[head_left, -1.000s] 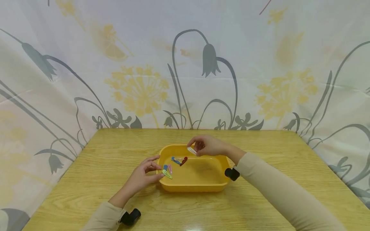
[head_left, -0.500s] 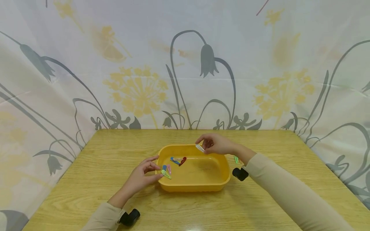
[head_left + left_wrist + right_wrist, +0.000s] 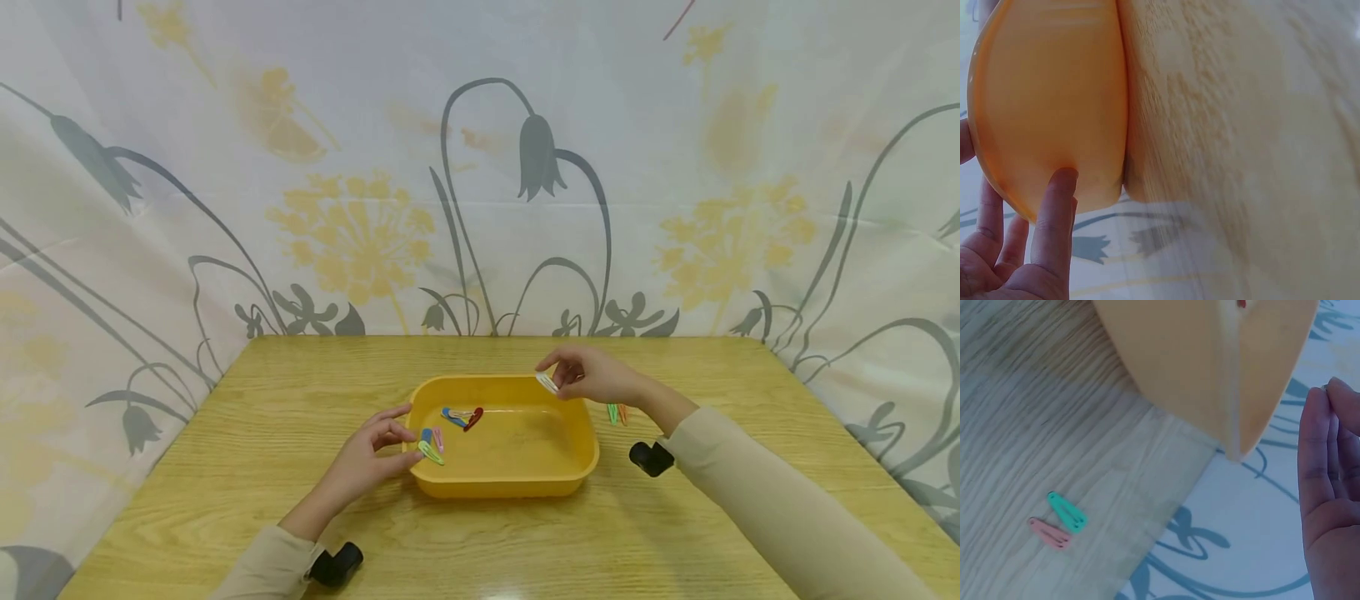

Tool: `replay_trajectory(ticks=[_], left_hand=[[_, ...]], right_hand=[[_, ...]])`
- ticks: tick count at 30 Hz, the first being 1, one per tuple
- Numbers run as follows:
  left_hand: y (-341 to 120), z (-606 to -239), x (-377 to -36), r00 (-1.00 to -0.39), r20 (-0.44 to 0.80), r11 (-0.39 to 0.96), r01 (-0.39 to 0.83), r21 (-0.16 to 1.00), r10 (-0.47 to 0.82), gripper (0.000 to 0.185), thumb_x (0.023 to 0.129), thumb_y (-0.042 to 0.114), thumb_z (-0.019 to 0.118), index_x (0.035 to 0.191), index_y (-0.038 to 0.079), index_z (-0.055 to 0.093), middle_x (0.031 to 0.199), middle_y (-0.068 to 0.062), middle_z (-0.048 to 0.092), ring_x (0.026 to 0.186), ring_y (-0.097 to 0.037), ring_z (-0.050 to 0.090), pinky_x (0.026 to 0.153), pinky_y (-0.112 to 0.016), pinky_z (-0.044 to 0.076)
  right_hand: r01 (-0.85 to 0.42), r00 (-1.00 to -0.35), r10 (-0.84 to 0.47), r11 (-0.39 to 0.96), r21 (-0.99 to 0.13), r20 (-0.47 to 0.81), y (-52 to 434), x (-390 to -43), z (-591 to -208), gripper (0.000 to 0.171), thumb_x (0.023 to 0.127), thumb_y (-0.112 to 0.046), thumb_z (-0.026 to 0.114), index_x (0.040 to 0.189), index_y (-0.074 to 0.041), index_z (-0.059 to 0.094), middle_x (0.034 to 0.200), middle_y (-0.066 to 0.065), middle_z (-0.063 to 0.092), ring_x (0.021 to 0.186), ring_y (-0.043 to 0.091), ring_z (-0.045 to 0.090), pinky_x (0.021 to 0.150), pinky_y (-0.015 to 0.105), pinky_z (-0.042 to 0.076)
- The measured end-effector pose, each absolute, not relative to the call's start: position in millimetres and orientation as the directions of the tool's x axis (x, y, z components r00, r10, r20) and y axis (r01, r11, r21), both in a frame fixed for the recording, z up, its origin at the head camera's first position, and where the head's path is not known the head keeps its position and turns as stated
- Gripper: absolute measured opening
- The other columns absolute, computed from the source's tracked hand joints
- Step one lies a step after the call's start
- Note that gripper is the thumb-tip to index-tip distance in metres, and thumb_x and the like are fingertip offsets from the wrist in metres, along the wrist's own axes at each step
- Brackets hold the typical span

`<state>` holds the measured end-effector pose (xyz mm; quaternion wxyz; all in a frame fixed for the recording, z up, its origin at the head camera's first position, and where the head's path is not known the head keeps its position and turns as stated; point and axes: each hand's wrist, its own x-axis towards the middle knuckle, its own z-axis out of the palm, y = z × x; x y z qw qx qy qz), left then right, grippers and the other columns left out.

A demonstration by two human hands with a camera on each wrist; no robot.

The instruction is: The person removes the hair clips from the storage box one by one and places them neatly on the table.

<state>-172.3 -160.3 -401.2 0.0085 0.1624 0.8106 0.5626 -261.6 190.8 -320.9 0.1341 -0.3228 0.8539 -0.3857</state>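
My right hand (image 3: pixel 592 377) hovers over the far right corner of the shallow yellow plastic tub (image 3: pixel 517 482), thumb and fingertips pinching a small white snap hair clip (image 3: pixel 547 383) just above the rim. In the right wrist view my fingers (image 3: pixel 1329 487) show at the frame's edge beside the tub's outer wall (image 3: pixel 1210 369), but the white clip itself is hidden there.

My left hand (image 3: pixel 371 454) rests against the tub's left side, fingers lightly curled round the rim; the left wrist view shows one finger (image 3: pixel 1054 219) pressed flat on the orange-yellow wall (image 3: pixel 1047 100), holding the tub on the light wooden surface (image 3: pixel 300 392).

Inside the tub, near its left end, lie several more small snap clips: a blue one (image 3: pixel 452 416) touching a dark red one (image 3: pixel 475 418) toward the back, and a pale green one (image 3: pixel 432 452) with a pink one (image 3: pixel 440 439) and another blue one (image 3: pixel 427 435) close to my left fingers.

Out on the surface, just right of the tub and near my right wrist, two clips lie side by side: a teal-green one (image 3: pixel 1067 512) and a salmon-pink one (image 3: pixel 1049 533). A floral-printed cloth (image 3: pixel 480 167) hangs behind the surface.
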Motion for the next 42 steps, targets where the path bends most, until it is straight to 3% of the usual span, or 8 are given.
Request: replay_trajectory(ticks=[5,10,17,26,38,42], left_hand=[[-159.9,-401.6,-172.3,-0.958,0.131,0.312,0.211,0.926,0.257,0.025,0.081,0.017,0.074,0.097,0.001,0.064,0.143,-0.007,0.038,0.115,-0.033,0.05,0.096,-0.046,0.041],[-159.4,-401.3,-172.7,-0.957,0.145,0.324,0.225,0.919,0.252,0.025,0.08,0.017,0.075,0.096,0.002,0.064,0.143,-0.008,0.039,0.113,-0.032,0.051,0.096,-0.047,0.041],[-160.3,-399.5,-171.8,-0.95,0.165,0.311,0.246,0.918,0.266,0.024,0.081,0.016,0.073,0.096,0.001,0.064,0.142,-0.011,0.039,0.113,-0.033,0.05,0.097,-0.049,0.04],[-159.9,-398.1,-170.9,-0.946,0.171,0.307,0.255,0.917,0.276,0.022,0.082,0.016,0.073,0.096,0.001,0.064,0.142,-0.012,0.038,0.114,-0.033,0.05,0.098,-0.049,0.038],[-159.1,-397.3,-171.0,-0.949,0.161,0.314,0.245,0.917,0.271,0.022,0.082,0.016,0.073,0.096,0.001,0.064,0.142,-0.011,0.038,0.114,-0.034,0.05,0.098,-0.05,0.038],[-158.9,-396.7,-170.5,-0.949,0.159,0.316,0.245,0.916,0.273,0.023,0.082,0.016,0.073,0.096,0.001,0.064,0.143,-0.011,0.038,0.115,-0.034,0.05,0.098,-0.05,0.038]], right_hand=[[-0.431,-0.789,-0.612,0.487,-0.759,0.055,203.7,-257.2,-327.0,0.036,0.085,0.004,0.063,0.12,0.003,0.056,0.087,0.009,0.057,0.078,0.023,0.056,0.072,0.031,0.052],[-0.407,-0.824,-0.559,0.476,-0.779,0.088,215.4,-255.2,-336.3,0.036,0.083,0.004,0.065,0.119,0.003,0.057,0.088,0.011,0.058,0.077,0.024,0.056,0.067,0.032,0.052],[-0.375,-0.857,-0.504,0.474,-0.797,0.104,228.1,-254.8,-346.1,0.038,0.083,0.003,0.066,0.119,0.003,0.055,0.088,0.011,0.057,0.078,0.023,0.057,0.069,0.028,0.052],[-0.306,-0.89,-0.448,0.446,-0.841,0.086,238.4,-251.7,-355.0,0.037,0.084,0.005,0.063,0.119,0.004,0.052,0.089,0.013,0.057,0.078,0.024,0.059,0.075,0.048,0.052],[-0.256,-0.928,-0.363,0.445,-0.858,0.088,259.4,-247.5,-369.6,0.036,0.084,0.003,0.063,0.118,0.006,0.049,0.087,0.014,0.057,0.073,0.025,0.057,0.067,0.043,0.053],[-0.221,-0.937,-0.342,0.422,-0.879,0.072,268.3,-244.8,-374.8,0.04,0.085,0.004,0.063,0.121,0.009,0.047,0.087,0.016,0.058,0.075,0.028,0.059,0.07,0.045,0.053]])
